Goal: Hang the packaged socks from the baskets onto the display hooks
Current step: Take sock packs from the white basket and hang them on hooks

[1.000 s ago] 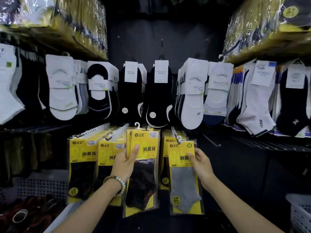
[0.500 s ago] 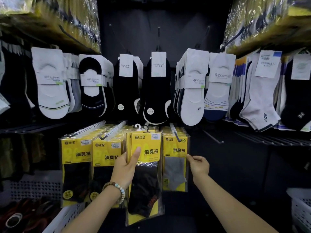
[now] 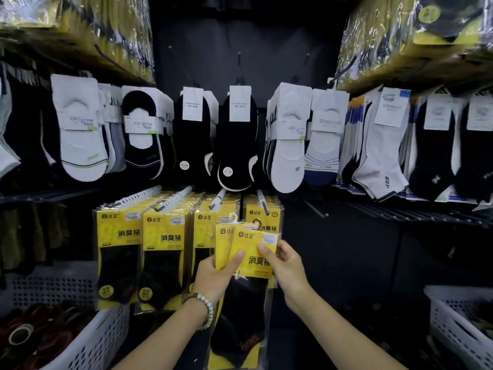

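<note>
I hold a small stack of yellow-and-clear sock packs (image 3: 246,265) with black socks inside, in front of the lower display row. My left hand (image 3: 216,276), with a bead bracelet, grips the stack from the left, thumb on its front. My right hand (image 3: 284,265) pinches the front pack's upper right edge. Small plastic hangers stick up from the packs' tops. Behind them, several display hooks (image 3: 262,202) carry rows of the same yellow packs (image 3: 162,249). The rightmost hook's packs are partly hidden by the stack.
A white perforated basket (image 3: 88,340) with dark red items sits at lower left; another white basket (image 3: 453,313) at lower right. Unpackaged socks (image 3: 286,145) hang in a row above. Bare hooks (image 3: 316,209) stick out to the right of the yellow packs.
My right hand left the grey-sock pack hanging on the rightmost hook and came to the stack in my left hand. The stack shifted right, in front of that hook.
</note>
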The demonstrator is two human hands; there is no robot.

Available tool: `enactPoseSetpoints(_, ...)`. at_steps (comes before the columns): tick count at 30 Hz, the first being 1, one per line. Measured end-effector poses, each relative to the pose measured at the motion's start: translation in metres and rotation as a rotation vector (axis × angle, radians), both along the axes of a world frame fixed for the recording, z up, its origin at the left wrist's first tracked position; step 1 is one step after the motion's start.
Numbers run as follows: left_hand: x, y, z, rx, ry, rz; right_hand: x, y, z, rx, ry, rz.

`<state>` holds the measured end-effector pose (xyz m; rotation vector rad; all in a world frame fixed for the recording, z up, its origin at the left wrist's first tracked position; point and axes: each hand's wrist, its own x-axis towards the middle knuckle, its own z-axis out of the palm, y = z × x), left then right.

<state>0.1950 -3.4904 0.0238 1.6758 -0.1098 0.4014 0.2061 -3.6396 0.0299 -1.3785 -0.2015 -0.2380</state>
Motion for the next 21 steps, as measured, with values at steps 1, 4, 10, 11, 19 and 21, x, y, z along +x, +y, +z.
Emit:
enactPoseSetpoints(1,-0.002,0.0,0.002,0.008,0.012,-0.002,-0.001,-0.002,-0.001,0.019,0.008,-0.006)
enactPoseSetpoints(4,-0.005,0.009,0.009,0.068,0.062,0.064,0.0,-0.013,-0.003,0.049,0.069,-0.034)
enactPoseSetpoints(10,-0.001,0.036,0.023,0.183,-0.04,0.203,0.014,-0.04,-0.001,-0.011,0.096,-0.145)
enactPoseSetpoints(11,0.0,0.04,0.026,0.199,-0.056,0.214,0.018,-0.043,0.002,-0.024,0.079,-0.163)
enactPoseSetpoints(19,0.015,0.055,0.039,0.219,-0.153,0.245,0.057,-0.032,0.025,-0.172,-0.089,-0.112)
enactPoseSetpoints(21,0.02,0.057,0.038,0.216,-0.152,0.258,0.069,-0.028,0.023,-0.185,-0.075,-0.115)
